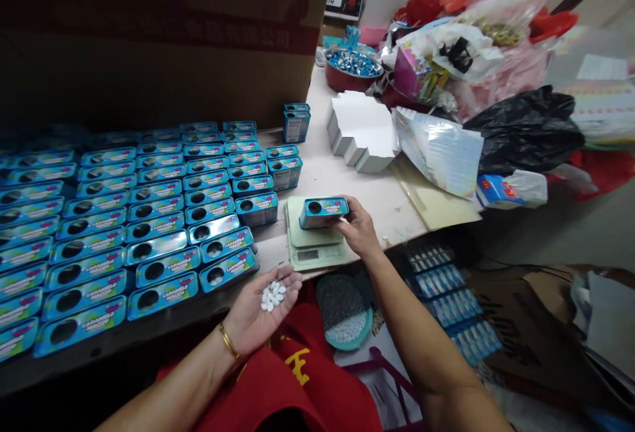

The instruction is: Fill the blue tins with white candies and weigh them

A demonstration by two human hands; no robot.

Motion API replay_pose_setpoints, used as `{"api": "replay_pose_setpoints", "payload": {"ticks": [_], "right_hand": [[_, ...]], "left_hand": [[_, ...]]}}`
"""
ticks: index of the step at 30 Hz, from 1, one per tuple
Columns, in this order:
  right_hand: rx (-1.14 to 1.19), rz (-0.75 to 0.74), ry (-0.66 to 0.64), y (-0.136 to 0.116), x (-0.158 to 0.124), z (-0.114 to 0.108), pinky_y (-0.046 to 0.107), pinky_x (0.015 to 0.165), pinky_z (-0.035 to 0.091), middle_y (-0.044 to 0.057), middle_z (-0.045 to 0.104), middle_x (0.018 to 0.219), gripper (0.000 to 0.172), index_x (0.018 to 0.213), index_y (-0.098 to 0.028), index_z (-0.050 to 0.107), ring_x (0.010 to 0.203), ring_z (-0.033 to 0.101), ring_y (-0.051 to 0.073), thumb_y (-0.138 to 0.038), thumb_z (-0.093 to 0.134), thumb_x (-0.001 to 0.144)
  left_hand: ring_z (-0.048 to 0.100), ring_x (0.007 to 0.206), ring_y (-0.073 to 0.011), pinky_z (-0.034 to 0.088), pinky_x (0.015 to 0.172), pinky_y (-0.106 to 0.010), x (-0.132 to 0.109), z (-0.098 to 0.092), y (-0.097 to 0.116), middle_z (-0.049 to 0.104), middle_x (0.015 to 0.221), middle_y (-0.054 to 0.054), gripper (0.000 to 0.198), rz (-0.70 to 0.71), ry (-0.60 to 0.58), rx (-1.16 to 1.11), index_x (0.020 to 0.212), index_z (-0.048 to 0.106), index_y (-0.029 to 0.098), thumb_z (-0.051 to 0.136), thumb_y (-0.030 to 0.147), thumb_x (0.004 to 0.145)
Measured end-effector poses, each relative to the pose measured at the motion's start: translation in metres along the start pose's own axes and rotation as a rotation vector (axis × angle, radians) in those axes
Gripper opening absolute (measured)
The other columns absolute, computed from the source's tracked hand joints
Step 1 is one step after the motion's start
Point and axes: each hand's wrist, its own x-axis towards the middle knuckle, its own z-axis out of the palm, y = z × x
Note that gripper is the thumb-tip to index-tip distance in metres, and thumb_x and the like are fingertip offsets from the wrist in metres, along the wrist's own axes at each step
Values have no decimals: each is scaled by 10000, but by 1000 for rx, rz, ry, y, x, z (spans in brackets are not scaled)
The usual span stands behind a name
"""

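Note:
My left hand (262,303) is turned palm up and slightly cupped, holding a small pile of white oval candies (272,296). My right hand (360,228) grips the right end of a blue candy tin (324,210) with a round dark hole in its top. This tin is upright over the plate of a pale green digital scale (317,255); whether its full weight rests there I cannot tell. Rows of similar blue tins (166,282) stand to the left, many with dark holes in their tops.
A tall cardboard box (163,42) rises behind the tins. Folded white cartons (364,128) and a red bowl (347,78) of small blue pieces stand farther back. Plastic bags (526,128) crowd the right. Below the table edge is a teal-rimmed basin (370,326) with white pieces.

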Motion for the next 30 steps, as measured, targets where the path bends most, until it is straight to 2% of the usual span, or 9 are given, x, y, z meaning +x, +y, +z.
{"api": "replay_pose_setpoints", "payload": {"ticks": [3, 6, 8, 11, 16, 21, 26, 30], "right_hand": [[-140, -157, 16, -31, -8, -4, 334, 839, 433, 35, 561, 1014, 349, 1064, -217, 479, 931, 532, 165, -152, 536, 727], [-315, -358, -68, -58, -18, -11, 374, 896, 397, 46, 545, 1088, 426, 1111, -247, 478, 1028, 491, 187, -67, 495, 726], [-382, -429, -133, -63, -22, -13, 384, 889, 403, 50, 548, 1087, 456, 1134, -248, 465, 1034, 486, 188, -39, 463, 729], [-425, -418, -156, -58, -26, -12, 375, 865, 423, 56, 552, 1067, 463, 1143, -225, 454, 1011, 492, 185, -32, 468, 722], [-505, -459, -130, -60, -34, -15, 381, 903, 398, 58, 544, 1103, 442, 1150, -220, 454, 1054, 471, 184, -40, 459, 746], [-573, -488, -101, -60, -38, -16, 384, 891, 407, 61, 556, 1086, 412, 1144, -211, 466, 1038, 481, 184, -44, 417, 771], [-640, -537, -98, -62, -43, -16, 389, 935, 368, 51, 549, 1131, 406, 1163, -221, 464, 1090, 456, 182, -60, 429, 792], [-687, -528, -111, -63, -46, -16, 387, 941, 356, 49, 558, 1126, 380, 1158, -220, 478, 1090, 454, 188, -90, 446, 802]], "left_hand": [[633, 771, -182, 525, 665, -254, 3, 11, -1, 656, 804, -127, 188, 34, 1, -40, 906, 594, 51, 497, 145, 775], [624, 818, -196, 515, 750, -305, 9, 24, -1, 653, 794, -124, 170, 119, -40, -116, 854, 594, 50, 473, 148, 787], [620, 824, -196, 504, 786, -338, 12, 32, 0, 652, 761, -104, 153, 185, -48, -160, 803, 592, 66, 462, 145, 791], [623, 776, -176, 505, 783, -346, 14, 39, 0, 652, 729, -81, 140, 239, -36, -175, 785, 590, 83, 458, 129, 790], [618, 676, -145, 523, 724, -315, 11, 40, 2, 646, 685, -71, 135, 229, -56, -150, 750, 589, 86, 470, 137, 788], [620, 776, -170, 514, 746, -311, 10, 38, 2, 656, 775, -98, 155, 215, -67, -124, 807, 598, 74, 456, 133, 793], [614, 657, -133, 521, 720, -307, 11, 40, 0, 640, 667, -61, 153, 219, -64, -125, 735, 594, 81, 459, 124, 792], [619, 697, -147, 515, 749, -332, 12, 41, -1, 645, 682, -61, 133, 217, -21, -107, 733, 592, 89, 475, 124, 784]]}}
